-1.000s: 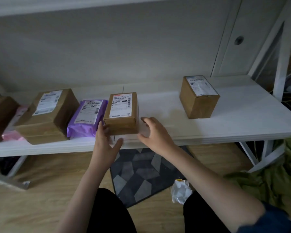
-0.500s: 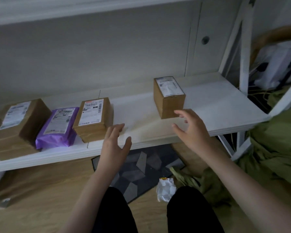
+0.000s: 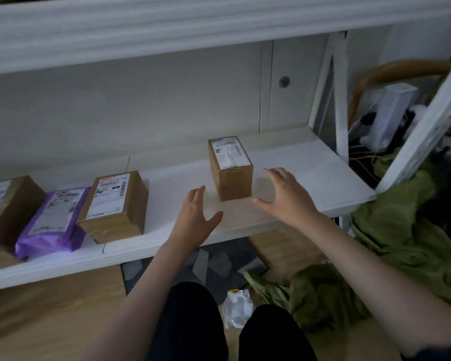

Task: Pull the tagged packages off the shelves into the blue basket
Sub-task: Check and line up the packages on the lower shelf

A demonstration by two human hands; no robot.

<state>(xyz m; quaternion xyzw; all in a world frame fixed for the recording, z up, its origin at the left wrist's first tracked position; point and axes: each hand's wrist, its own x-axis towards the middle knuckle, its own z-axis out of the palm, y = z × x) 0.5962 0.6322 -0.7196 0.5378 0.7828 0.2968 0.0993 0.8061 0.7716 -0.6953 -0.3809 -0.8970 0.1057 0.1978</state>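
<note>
A small upright cardboard box (image 3: pixel 231 169) with a white label on top stands on the white shelf (image 3: pixel 310 175). My left hand (image 3: pixel 197 214) is open just left of and in front of it, not touching. My right hand (image 3: pixel 284 195) is open on its right side, fingers spread, a small gap from the box. Further left on the shelf lie a flat labelled cardboard box (image 3: pixel 115 204), a purple mailer bag (image 3: pixel 54 221) and a larger cardboard box (image 3: pixel 7 204) at the frame's edge. No blue basket is in view.
An upper shelf board (image 3: pixel 193 29) runs overhead. White frame posts (image 3: pixel 339 100) stand at the shelf's right end, with cables and clutter behind. Green cloth (image 3: pixel 401 243) lies on the wooden floor at right; a patterned mat (image 3: pixel 211 264) and crumpled white paper (image 3: pixel 236 307) lie below.
Both hands have left the flat labelled box and moved right to either side of the small upright box. The view has swung right with them.
</note>
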